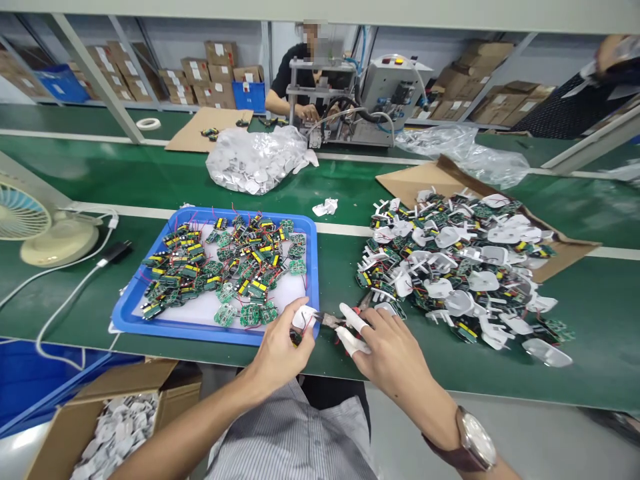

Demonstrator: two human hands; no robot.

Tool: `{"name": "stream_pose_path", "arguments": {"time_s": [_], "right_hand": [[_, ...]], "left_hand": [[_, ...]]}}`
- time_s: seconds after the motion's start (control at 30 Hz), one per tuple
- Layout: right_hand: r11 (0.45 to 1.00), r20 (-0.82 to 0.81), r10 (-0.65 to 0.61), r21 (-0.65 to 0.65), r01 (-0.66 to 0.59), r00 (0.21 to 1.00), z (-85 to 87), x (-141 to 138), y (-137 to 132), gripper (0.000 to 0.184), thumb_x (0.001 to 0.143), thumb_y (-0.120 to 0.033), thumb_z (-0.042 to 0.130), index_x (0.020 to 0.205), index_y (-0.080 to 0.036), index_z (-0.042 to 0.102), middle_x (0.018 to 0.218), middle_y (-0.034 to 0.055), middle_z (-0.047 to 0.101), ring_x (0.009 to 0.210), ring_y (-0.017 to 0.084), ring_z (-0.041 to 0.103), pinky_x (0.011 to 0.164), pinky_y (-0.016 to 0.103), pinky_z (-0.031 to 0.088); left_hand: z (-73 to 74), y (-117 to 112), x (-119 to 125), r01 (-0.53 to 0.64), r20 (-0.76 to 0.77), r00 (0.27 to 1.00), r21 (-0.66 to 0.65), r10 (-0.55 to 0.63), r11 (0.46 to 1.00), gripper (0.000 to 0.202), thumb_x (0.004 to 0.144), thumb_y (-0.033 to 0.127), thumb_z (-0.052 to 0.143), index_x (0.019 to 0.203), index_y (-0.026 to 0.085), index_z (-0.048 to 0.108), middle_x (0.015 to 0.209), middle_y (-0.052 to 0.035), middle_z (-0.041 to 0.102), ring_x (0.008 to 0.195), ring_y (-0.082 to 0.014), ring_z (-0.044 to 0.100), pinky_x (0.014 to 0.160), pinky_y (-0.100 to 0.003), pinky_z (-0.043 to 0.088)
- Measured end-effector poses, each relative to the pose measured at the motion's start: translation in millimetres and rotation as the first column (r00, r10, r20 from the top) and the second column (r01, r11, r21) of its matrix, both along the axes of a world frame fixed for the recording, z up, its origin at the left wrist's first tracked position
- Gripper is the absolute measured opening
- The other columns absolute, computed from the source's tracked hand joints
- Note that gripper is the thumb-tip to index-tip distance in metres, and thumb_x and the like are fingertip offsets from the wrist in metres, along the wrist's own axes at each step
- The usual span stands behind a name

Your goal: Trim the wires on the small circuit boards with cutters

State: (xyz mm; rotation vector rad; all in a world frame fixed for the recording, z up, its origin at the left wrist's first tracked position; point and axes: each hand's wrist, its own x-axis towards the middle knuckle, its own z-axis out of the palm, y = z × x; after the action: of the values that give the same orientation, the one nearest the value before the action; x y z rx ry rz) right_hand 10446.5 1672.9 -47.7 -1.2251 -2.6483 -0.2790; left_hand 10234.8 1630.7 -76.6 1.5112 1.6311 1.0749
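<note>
My left hand point(283, 350) is closed in a pinch on a small white plug piece point(303, 317) with red wires, just in front of the blue tray point(150, 319). My right hand point(387, 350), with white finger cots on two fingers, grips small cutting pliers point(334, 321) whose jaws point at that piece. The tray holds several green circuit boards point(225, 263) with red wires. To the right lies a heap of white plug shells joined to boards point(460, 267), partly on a cardboard sheet point(425, 180).
A white desk fan point(35, 223) and its cable stand at the left. A cardboard box of white shells point(115, 433) sits below the table edge. Clear bags of parts point(257, 160) lie further back. Across the green bench a person point(300, 73) works at a machine point(350, 100).
</note>
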Motion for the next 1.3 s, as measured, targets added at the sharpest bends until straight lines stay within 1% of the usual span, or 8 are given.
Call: {"name": "stream_pose_path", "arguments": {"time_s": [0.2,0.4,0.67,0.73,0.87,0.93,1.07,1.3], "right_hand": [[0.999,0.016,-0.023,0.033,0.022,1.000,0.9,-2.9,-5.3,0.017,0.084,-0.022,0.069,0.100,-0.017,0.073,0.093,0.0101,0.070,0.091,0.027,0.059,0.081,0.038,0.042],[0.998,0.030,-0.055,0.043,0.054,0.998,4.4,-5.2,-9.3,0.022,0.082,-0.019,0.066,0.103,-0.018,0.073,0.091,0.0091,0.072,0.086,0.025,0.060,0.072,0.036,0.041],[0.999,0.021,-0.033,-0.020,0.033,0.999,0.1,-1.9,-7.9,0.048,0.075,-0.010,0.061,0.122,-0.020,0.068,0.105,0.0061,0.074,0.080,0.020,0.064,0.066,0.030,0.046],[1.000,0.032,-0.027,-0.003,0.028,0.999,-1.4,-1.3,-8.0,0.041,0.074,-0.010,0.064,0.112,-0.021,0.071,0.102,0.0058,0.074,0.080,0.020,0.063,0.064,0.030,0.044],[0.997,0.049,-0.001,0.073,-0.002,0.999,-3.1,-0.9,-8.2,0.009,0.073,-0.012,0.072,0.072,-0.020,0.068,0.091,0.0081,0.070,0.083,0.022,0.058,0.067,0.033,0.039],[0.996,0.047,0.005,0.090,-0.009,0.999,-2.5,-0.7,-7.7,0.007,0.075,-0.012,0.073,0.076,-0.019,0.070,0.088,0.0090,0.067,0.086,0.024,0.055,0.070,0.035,0.037],[0.996,0.054,-0.010,0.089,0.006,0.998,2.0,-1.4,-7.1,0.025,0.078,-0.013,0.072,0.104,-0.016,0.074,0.090,0.0102,0.065,0.088,0.026,0.052,0.074,0.037,0.035],[0.993,0.090,-0.024,0.115,0.013,0.996,5.4,-8.0,-9.6,0.006,0.078,-0.016,0.071,0.082,-0.019,0.073,0.091,0.0112,0.065,0.086,0.027,0.050,0.072,0.039,0.034]], "left_hand": [[-3.5,-0.6,3.5,-0.018,-0.031,0.999,0.033,0.019,0.999,0.045,0.089,0.018,0.058,0.134,0.020,0.057,0.107,-0.0062,0.075,0.088,-0.0190,0.071,0.087,-0.033,0.057],[-7.6,-1.9,5.1,-0.027,-0.059,0.998,0.072,0.031,0.997,0.044,0.090,0.018,0.057,0.134,0.020,0.056,0.111,-0.0075,0.076,0.093,-0.0203,0.073,0.089,-0.033,0.058],[-9.8,-3.4,8.2,-0.034,-0.063,0.997,0.113,0.041,0.993,0.043,0.092,0.019,0.056,0.135,0.020,0.057,0.116,-0.0096,0.075,0.098,-0.0212,0.073,0.094,-0.035,0.057],[-8.0,-2.7,6.6,-0.031,-0.053,0.998,0.098,0.036,0.995,0.043,0.091,0.020,0.056,0.135,0.019,0.057,0.117,-0.0094,0.075,0.099,-0.0212,0.073,0.094,-0.035,0.057],[-3.8,0.0,0.3,-0.007,-0.015,1.000,0.014,0.007,1.000,0.044,0.089,0.021,0.058,0.134,0.019,0.060,0.101,-0.0057,0.077,0.084,-0.0189,0.072,0.080,-0.030,0.059],[-2.8,1.4,-2.5,0.011,0.015,1.000,-0.027,-0.011,1.000,0.045,0.089,0.021,0.059,0.134,0.019,0.060,0.093,-0.0040,0.077,0.080,-0.0178,0.071,0.072,-0.026,0.058],[-2.7,3.1,-4.1,0.021,0.048,0.999,-0.055,-0.018,0.998,0.048,0.088,0.019,0.059,0.136,0.019,0.060,0.093,-0.0030,0.077,0.079,-0.0165,0.072,0.065,-0.023,0.056],[-2.3,2.0,-1.8,-0.002,0.028,1.000,-0.037,0.003,0.999,0.049,0.087,0.019,0.061,0.136,0.018,0.060,0.094,-0.0025,0.078,0.078,-0.0164,0.072,0.077,-0.027,0.057]]}}
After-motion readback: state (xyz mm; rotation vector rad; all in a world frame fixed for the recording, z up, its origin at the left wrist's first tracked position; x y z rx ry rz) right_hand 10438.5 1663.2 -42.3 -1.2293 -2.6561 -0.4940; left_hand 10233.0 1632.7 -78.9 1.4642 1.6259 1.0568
